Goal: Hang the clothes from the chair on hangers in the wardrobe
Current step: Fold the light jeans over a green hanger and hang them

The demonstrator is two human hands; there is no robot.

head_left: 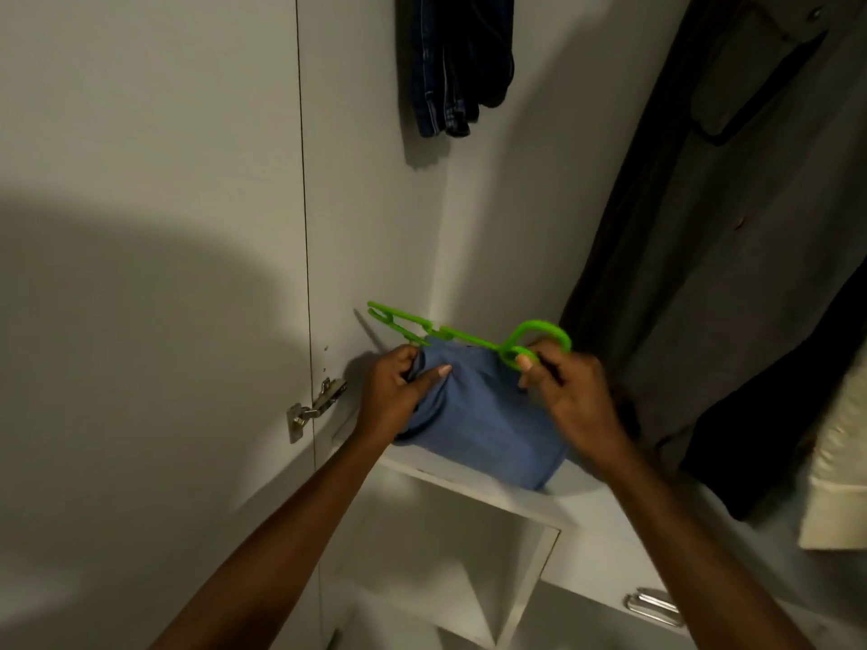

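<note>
A blue garment (483,424) is bunched between my two hands, just above a white shelf edge (474,485) inside the wardrobe. A bright green plastic hanger (450,333) lies tilted across the top of it, one arm sticking out to the left, the hook curving over on the right. My left hand (399,391) grips the garment's left side with curled fingers and the thumb on the cloth. My right hand (563,382) pinches the garment and the hanger's neck near the hook. The hanger's right arm is hidden inside the cloth.
Dark jeans (452,63) hang at the top centre. A long dark coat (713,255) hangs on the right, with a cream garment (840,462) at the far right edge. The wardrobe door (140,227) with a metal hinge (314,408) stands on the left. A drawer handle (654,605) sits lower right.
</note>
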